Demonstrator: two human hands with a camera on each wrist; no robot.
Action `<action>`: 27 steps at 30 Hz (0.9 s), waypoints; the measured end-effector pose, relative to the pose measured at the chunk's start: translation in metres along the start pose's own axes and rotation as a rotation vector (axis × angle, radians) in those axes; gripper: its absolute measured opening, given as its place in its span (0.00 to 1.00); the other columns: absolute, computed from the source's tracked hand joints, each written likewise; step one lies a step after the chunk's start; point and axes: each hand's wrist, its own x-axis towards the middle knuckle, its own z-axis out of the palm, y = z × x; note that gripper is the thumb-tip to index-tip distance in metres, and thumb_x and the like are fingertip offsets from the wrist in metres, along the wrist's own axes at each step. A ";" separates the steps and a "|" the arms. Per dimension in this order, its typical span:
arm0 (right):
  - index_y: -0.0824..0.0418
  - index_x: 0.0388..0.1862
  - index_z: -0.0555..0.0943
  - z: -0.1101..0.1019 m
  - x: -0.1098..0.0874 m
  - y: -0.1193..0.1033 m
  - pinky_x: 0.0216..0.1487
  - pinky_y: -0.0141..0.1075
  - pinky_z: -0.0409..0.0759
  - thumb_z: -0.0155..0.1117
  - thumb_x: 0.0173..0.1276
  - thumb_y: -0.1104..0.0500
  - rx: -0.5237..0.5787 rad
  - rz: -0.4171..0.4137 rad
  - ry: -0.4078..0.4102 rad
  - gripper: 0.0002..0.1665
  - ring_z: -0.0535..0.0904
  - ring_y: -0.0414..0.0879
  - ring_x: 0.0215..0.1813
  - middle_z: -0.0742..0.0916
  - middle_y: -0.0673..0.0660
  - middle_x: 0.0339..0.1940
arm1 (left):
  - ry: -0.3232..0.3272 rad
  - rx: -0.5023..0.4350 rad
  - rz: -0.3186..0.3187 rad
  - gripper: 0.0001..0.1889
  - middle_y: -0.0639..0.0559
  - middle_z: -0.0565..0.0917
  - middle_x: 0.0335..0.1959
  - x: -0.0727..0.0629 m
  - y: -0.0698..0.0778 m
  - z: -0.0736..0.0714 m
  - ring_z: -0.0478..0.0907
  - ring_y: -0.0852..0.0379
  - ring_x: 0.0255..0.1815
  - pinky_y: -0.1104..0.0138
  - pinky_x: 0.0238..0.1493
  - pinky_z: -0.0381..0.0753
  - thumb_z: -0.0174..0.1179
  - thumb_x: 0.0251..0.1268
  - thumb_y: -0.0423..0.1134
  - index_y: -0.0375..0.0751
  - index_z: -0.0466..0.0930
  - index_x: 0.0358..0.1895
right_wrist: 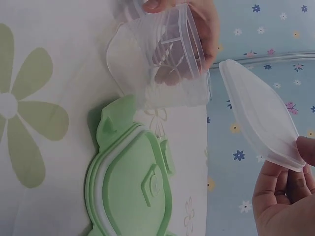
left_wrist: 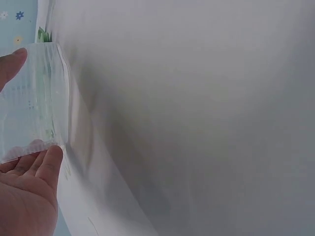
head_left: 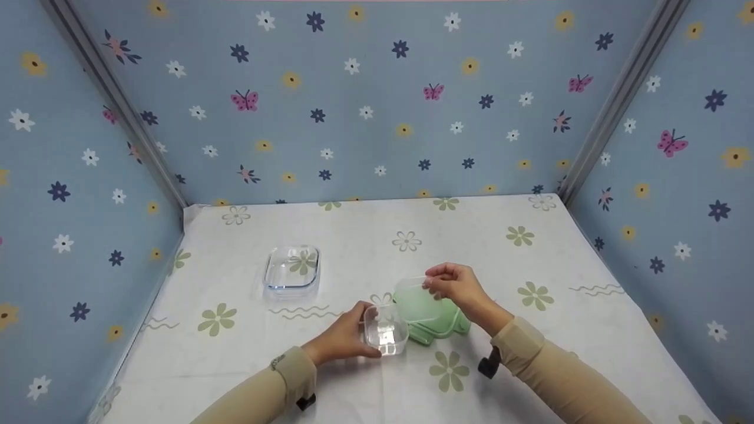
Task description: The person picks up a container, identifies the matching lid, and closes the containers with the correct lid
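Gripped in curled left hand (head_left: 346, 335): tub (head_left: 386, 331), nine o'clock from green lid (right_wrist: 132, 196). Pinched at corner in right hand (head_left: 458, 287), two o'clock from tub: clear lid (right_wrist: 261, 115). Probably light, flexible, slippery; grip by walls and rim.

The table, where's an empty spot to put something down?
Bare cloth lies between the glass dish and back wall, and between the right hand and right wall. It's crowded around the green lid: the left hand holds a tub near it, the right a clear lid.

Above the near side, the head camera looks forward-down over the counter (head_left: 353, 229); close, sideways-turned wrist views share the plastic container (head_left: 386, 331).
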 end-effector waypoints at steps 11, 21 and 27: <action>0.72 0.52 0.83 0.008 0.001 0.007 0.40 0.31 0.87 0.66 0.74 0.69 0.011 0.008 -0.038 0.11 0.87 0.42 0.38 0.92 0.50 0.36 | -0.016 0.015 -0.005 0.56 0.28 0.76 0.75 -0.001 -0.001 -0.002 0.76 0.29 0.75 0.40 0.80 0.72 0.87 0.46 0.43 0.33 0.61 0.78; 0.70 0.53 0.82 0.015 0.000 0.010 0.41 0.32 0.87 0.66 0.75 0.69 0.029 0.029 -0.054 0.11 0.86 0.43 0.39 0.92 0.52 0.38 | -0.037 -0.027 -0.021 0.60 0.33 0.67 0.83 -0.003 0.008 -0.010 0.69 0.33 0.81 0.40 0.82 0.68 0.86 0.53 0.50 0.36 0.57 0.84; 0.70 0.53 0.82 0.020 0.000 0.010 0.41 0.32 0.87 0.64 0.76 0.69 0.043 0.043 -0.051 0.10 0.86 0.43 0.38 0.92 0.53 0.37 | 0.001 -0.075 -0.015 0.49 0.32 0.67 0.83 0.001 0.016 -0.020 0.66 0.34 0.83 0.43 0.82 0.70 0.75 0.68 0.57 0.35 0.61 0.83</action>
